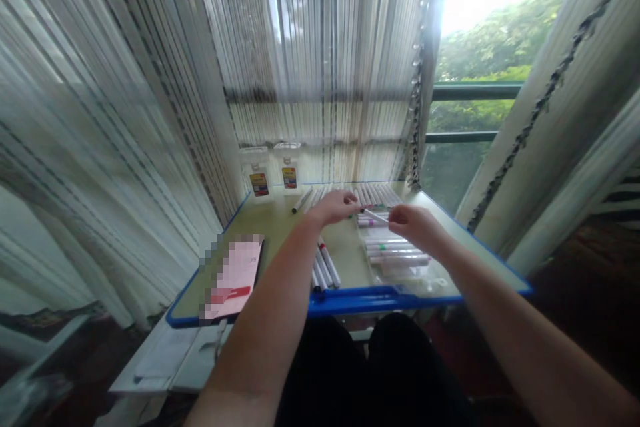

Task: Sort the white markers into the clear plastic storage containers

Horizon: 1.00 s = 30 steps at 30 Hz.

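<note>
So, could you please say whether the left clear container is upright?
Upright: the left clear container stands at the back of the table, label facing us.

Behind the table (280, 230) hangs a curtain (320, 47), with a window (480, 67) off to the far right. Two packages (289, 177) stand side by side at the far left; right of them, a row of markers (377, 195) runs along the far edge. A flat device (240, 273) lies near left. Loose markers (327, 265) lie near the middle, and right of those is a pouch (435, 285) with more markers (400, 259), in or on it, I can't tell. Over its far part, a single marker (379, 217) sits between left hand (337, 205) and right hand (404, 221).
</note>
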Each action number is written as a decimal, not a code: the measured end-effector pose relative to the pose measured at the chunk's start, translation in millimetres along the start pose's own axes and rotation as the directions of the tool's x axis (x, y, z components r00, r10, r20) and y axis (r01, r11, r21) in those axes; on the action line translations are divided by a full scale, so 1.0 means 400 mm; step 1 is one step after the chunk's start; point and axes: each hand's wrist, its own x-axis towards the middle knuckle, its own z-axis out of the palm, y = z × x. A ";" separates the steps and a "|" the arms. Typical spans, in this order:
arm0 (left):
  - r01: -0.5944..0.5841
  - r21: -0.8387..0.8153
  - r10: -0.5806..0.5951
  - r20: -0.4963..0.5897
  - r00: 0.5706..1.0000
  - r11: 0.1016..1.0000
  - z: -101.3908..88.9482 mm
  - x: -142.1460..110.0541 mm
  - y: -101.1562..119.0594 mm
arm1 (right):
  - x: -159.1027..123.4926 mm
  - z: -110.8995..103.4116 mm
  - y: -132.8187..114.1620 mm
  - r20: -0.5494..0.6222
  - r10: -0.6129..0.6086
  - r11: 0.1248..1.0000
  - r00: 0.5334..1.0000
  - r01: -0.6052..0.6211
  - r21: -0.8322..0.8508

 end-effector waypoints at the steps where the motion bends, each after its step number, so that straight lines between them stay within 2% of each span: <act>1: -0.044 0.020 0.044 -0.011 0.999 0.999 0.015 0.003 0.011 | 0.007 -0.006 0.039 -0.017 0.008 0.997 1.000 -0.007 0.074; 3: -0.116 0.117 0.112 0.041 0.993 0.986 0.046 0.008 0.032 | 0.015 -0.007 0.111 -0.027 0.006 0.975 1.000 0.000 0.220; 5: -0.140 0.168 0.127 0.087 0.988 0.976 0.071 0.013 0.046 | 0.018 0.004 0.165 -0.054 -0.007 0.941 0.999 0.025 0.339; 7: -0.132 0.167 0.122 0.067 0.990 0.977 0.086 0.018 0.050 | 0.019 0.019 0.199 -0.132 0.013 0.917 0.991 0.041 0.398; 9: -0.128 0.170 0.125 0.029 0.992 0.977 0.093 0.024 0.047 | 0.019 0.032 0.218 -0.173 0.024 0.923 0.985 0.045 0.381; 15: -0.157 0.240 0.156 0.026 0.987 0.958 0.110 0.037 0.027 | 0.025 0.048 0.232 -0.172 -0.008 0.990 0.985 0.032 0.140; 18: -0.188 0.301 0.187 0.032 0.982 0.935 0.117 0.040 0.020 | 0.029 0.051 0.232 -0.126 -0.001 0.997 0.992 0.010 0.071; 25: -0.134 0.268 0.138 0.004 0.990 0.954 0.119 0.040 0.014 | 0.034 0.059 0.234 -0.106 -0.070 0.991 0.992 0.081 0.109; 30: -0.133 0.280 0.140 -0.008 0.990 0.951 0.120 0.039 0.014 | 0.037 0.060 0.239 -0.108 -0.070 0.985 0.992 0.086 0.151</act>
